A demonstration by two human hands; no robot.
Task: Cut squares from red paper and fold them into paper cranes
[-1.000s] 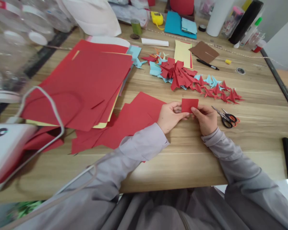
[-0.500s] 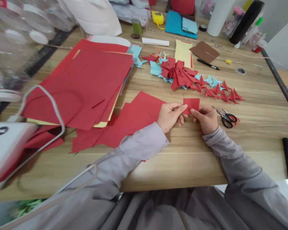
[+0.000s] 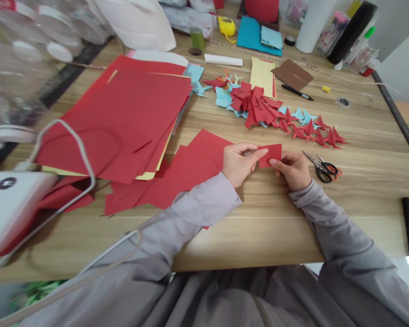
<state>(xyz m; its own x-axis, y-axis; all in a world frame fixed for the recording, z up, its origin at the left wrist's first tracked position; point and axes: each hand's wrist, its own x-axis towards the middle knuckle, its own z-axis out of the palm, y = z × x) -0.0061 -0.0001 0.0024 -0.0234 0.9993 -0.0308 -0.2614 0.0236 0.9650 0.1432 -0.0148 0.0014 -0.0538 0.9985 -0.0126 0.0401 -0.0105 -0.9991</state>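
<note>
A small red square of paper [image 3: 272, 153] is held up between my two hands. My left hand [image 3: 241, 162] pinches its left side, thumb on top. On its lower right, my right hand [image 3: 292, 170] grips it between thumb and curled fingers. Loose red paper sheets [image 3: 204, 154] lie just left of my left hand. Scissors [image 3: 322, 167] with black handles rest right of my right hand, beside an orange-handled pair. Beyond the hands is a heap of folded red paper pieces [image 3: 254, 104], with a row of small folded red and light blue paper cranes [image 3: 308, 129].
A large stack of red paper [image 3: 122, 122] covers the left side. A white device [image 3: 17, 204] with a cable stands at the near left. Farther back are a black pen [image 3: 296, 92], brown paper [image 3: 292, 74] and a yellow tape measure [image 3: 226, 26]. Clear bottles crowd the far left.
The red paper square has tilted and dropped slightly in my hands. My left fingers have drawn in beneath it. The whole view has shifted a little.
</note>
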